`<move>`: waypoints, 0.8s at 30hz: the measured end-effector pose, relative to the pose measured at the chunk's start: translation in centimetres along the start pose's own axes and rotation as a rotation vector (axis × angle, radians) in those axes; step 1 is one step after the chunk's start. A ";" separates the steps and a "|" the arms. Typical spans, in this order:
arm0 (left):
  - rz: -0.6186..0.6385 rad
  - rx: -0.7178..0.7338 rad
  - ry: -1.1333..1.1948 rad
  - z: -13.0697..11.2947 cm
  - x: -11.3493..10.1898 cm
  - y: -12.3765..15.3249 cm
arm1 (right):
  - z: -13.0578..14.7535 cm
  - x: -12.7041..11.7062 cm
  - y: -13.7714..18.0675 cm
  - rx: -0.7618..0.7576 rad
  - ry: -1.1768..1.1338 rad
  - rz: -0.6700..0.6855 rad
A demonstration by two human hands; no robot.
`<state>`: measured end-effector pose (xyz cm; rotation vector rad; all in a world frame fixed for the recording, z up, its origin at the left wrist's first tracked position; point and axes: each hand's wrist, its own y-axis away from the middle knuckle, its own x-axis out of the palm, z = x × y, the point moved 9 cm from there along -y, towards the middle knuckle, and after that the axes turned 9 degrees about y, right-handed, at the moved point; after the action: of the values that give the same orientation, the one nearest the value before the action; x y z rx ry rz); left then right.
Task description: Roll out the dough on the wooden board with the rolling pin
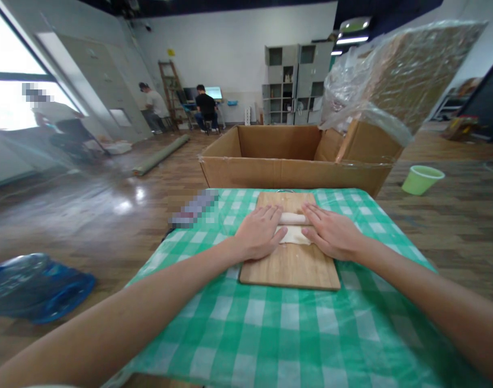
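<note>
The left hand (262, 233) and right hand (333, 233) lie apart, fingers outstretched over opposite ends of a pale rolling pin (293, 218). Flat dough (295, 235) shows on its near side, mid-board (289, 272). Seemingly rolling out; the next stroke calls for even pressure.

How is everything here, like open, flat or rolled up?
Left hand: palm down, fingers outstretched
Right hand: palm down, fingers outstretched
Rolling pin: lying crosswise
Dough: flattened
Wooden board: lying flat
Tablecloth: spread out
Cardboard box: open
Green bucket: upright
Lockers: some open
Mat: rolled up
Computer screen: lit
</note>
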<state>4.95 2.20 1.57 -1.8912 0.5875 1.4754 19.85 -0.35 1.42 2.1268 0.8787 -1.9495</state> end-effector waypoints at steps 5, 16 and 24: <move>0.004 0.011 -0.011 -0.8 0.0 1.1 | 0.8 -0.7 0.7 0.005 0.017 0.014; -0.039 0.038 0.009 -3.1 -0.4 4.7 | 3.5 -3.0 3.7 -0.039 0.047 -0.010; 0.008 0.036 0.026 -4.1 -1.0 6.1 | 4.8 -4.5 4.6 -0.060 0.065 -0.019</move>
<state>3.16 -5.01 1.76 -1.8851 0.6299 1.4377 17.96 -7.87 3.54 2.1666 0.9586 -1.8483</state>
